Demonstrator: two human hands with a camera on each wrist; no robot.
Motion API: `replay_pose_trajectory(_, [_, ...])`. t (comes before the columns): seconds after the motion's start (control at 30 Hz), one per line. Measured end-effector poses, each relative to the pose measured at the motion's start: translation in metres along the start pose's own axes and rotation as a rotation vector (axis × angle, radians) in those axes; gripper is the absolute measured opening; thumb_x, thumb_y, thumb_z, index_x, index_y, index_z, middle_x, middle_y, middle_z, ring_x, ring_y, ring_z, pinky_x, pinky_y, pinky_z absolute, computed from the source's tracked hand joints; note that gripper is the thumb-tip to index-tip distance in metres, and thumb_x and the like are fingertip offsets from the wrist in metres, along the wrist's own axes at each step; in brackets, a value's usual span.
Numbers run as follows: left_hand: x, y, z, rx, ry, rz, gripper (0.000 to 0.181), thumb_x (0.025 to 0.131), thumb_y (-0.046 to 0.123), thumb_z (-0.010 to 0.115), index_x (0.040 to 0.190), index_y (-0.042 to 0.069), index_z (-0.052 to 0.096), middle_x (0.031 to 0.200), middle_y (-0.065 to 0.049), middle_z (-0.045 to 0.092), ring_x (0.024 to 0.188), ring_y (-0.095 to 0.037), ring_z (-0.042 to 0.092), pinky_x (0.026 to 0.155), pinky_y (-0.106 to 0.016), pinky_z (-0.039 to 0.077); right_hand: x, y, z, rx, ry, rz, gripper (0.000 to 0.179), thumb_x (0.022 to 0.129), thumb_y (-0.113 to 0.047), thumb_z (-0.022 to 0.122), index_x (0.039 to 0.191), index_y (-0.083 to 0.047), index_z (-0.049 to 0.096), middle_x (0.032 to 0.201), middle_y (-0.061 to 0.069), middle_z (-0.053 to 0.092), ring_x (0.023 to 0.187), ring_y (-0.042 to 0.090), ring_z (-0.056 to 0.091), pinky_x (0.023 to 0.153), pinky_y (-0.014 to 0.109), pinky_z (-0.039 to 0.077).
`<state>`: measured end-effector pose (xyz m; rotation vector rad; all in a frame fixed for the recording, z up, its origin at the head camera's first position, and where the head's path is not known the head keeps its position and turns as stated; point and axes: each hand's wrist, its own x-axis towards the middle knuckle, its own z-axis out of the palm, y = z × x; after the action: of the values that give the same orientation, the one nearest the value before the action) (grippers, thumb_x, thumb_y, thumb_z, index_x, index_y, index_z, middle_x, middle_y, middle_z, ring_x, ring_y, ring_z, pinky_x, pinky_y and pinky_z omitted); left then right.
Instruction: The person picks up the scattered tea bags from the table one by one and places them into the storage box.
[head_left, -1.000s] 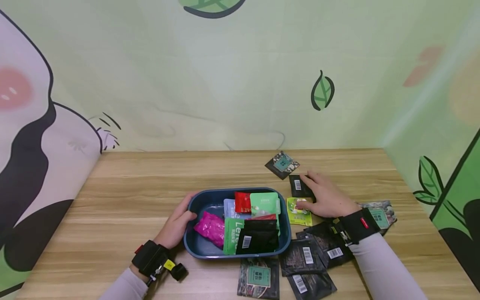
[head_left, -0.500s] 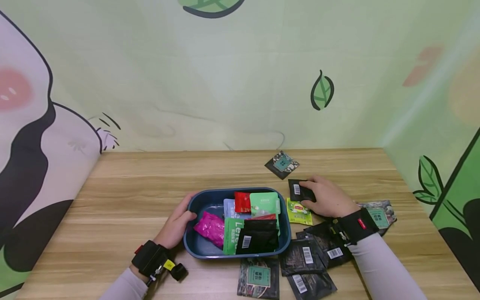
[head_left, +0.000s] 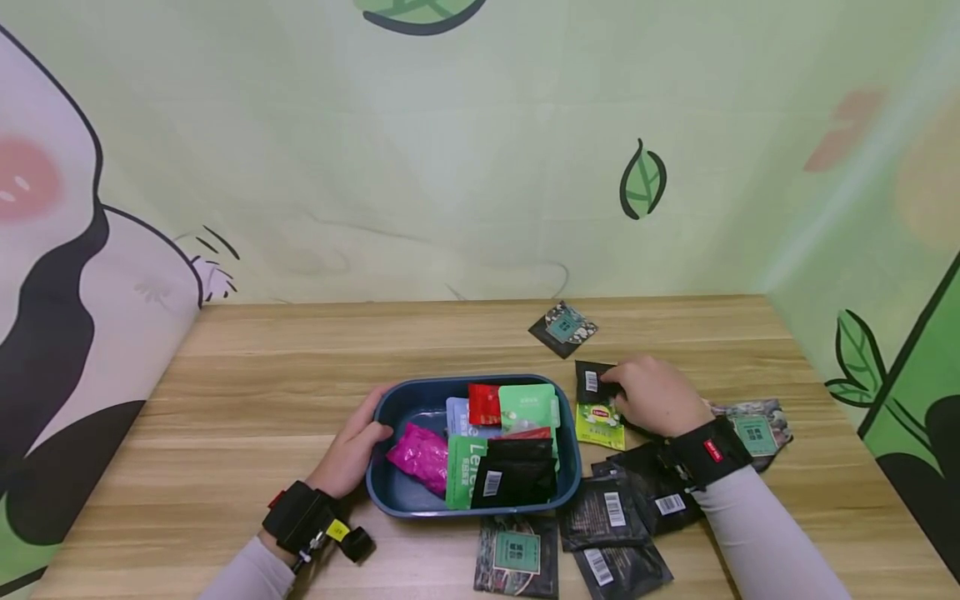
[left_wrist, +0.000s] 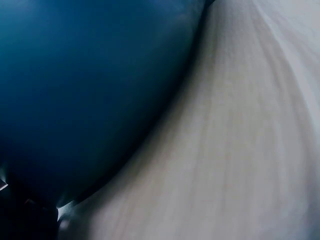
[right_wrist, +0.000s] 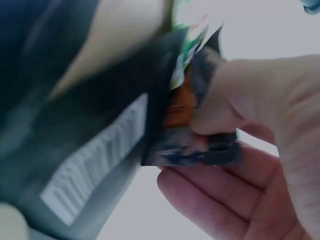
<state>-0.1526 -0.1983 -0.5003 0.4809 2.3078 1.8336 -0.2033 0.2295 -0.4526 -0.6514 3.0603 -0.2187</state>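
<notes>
My left hand [head_left: 348,461] grips the left end of the blue tray [head_left: 390,498], its thumb over the rim. Inside lie a pink crinkled packet [head_left: 422,457], green sachets [head_left: 529,407], black sachets [head_left: 517,483] and a red one [head_left: 484,405]. Right of the tray, my right hand [head_left: 660,397] has curled fingers at a small black sachet [head_left: 592,382] and the yellow-green Lipton sachet [head_left: 600,427]. The right wrist view has the thumb pinching a dark sachet with an orange panel [right_wrist: 180,107] against the fingers. In the left wrist view, the tray's wall [left_wrist: 90,90] fills the left side.
Several larger black sachets [head_left: 609,508] overlap beneath and beside the right wrist. A teal-labelled sachet [head_left: 517,557] lies in front of the tray, another [head_left: 757,429] beyond the right wrist, and a small one [head_left: 564,329] near the table's back edge.
The small black sachet has shifted toward me, now overlapping the Lipton sachet's upper edge. My right hand has moved slightly nearer and its fingers have curled in. My left hand and the tray stay put.
</notes>
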Motion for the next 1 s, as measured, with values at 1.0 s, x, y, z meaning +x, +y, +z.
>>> replay_pose_trajectory(1.0, [0.0, -0.001, -0.001, 0.005, -0.001, 0.005, 0.056, 0.093, 0.003, 0.037, 0.148, 0.014, 0.042, 0.148, -0.007, 0.047, 0.134, -0.024, 0.045, 0.108, -0.026, 0.035, -0.04, -0.081, -0.07, 0.364, 0.443, -0.409, 0.02, 0.081, -0.01, 0.075, 0.1, -0.013, 0.079, 0.096, -0.009, 0.073, 0.088, 0.003, 0.067, 0.075, 0.024, 0.054])
